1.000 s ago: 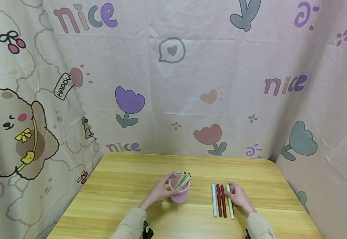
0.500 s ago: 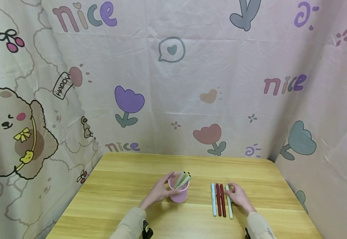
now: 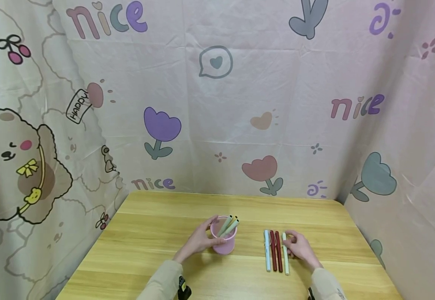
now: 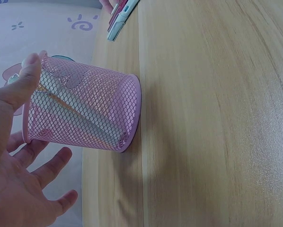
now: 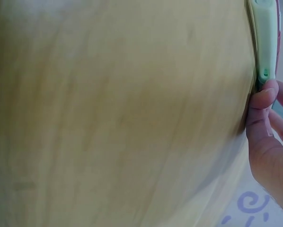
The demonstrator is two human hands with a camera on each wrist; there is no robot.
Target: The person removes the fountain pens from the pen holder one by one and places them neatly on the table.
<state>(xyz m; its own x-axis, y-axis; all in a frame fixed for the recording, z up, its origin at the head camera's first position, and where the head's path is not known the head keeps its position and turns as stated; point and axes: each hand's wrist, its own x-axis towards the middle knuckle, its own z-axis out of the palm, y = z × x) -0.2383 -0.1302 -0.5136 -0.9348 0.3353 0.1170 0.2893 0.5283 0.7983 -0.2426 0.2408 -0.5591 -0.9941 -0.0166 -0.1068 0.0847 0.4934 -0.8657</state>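
Observation:
A pink mesh cup stands on the wooden table with two pale pens leaning in it. My left hand holds it from the left, thumb across its near side and fingers at the far rim. In the left wrist view a fingertip rests on the rim of the cup. To the right lie a light blue pen, two dark red pens and a light green pen side by side. My right hand pinches the green pen near its far end, thumb against its side.
A printed cloth backdrop closes in the table at the back and on both sides. Bare tabletop lies behind the cup and pens and along the near edge.
The light green pen has shifted a little left, its near end now closer to the red pens, with my right hand still on it. The left hand and cup have stayed put.

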